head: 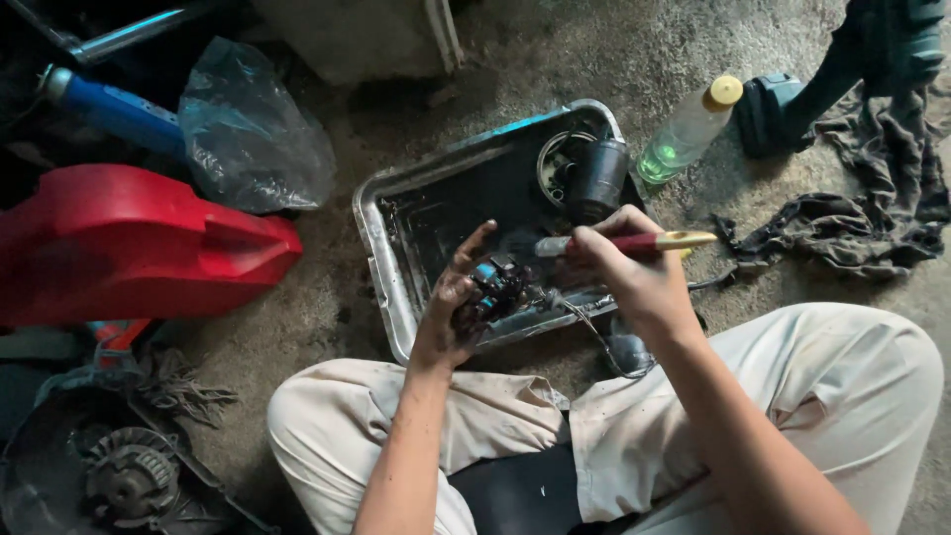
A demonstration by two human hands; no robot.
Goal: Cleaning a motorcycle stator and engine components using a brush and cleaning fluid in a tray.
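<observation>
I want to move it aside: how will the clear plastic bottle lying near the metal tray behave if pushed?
The clear plastic bottle lies on its side on the concrete floor, so it would probably roll. It looks mostly empty, so likely light. Its smooth wall may be slippery.

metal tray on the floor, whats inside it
Inside the metal tray, a black cylindrical part stands in the far corner beside a round ring-shaped part. The hands and the small engine part cover the near side.

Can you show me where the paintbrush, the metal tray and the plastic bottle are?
Paintbrush (644, 241): head view, on its red handle past the right hand.
Metal tray (374, 238): head view, on its left rim.
Plastic bottle (684, 134): head view, on its clear body below the yellow cap.
</observation>
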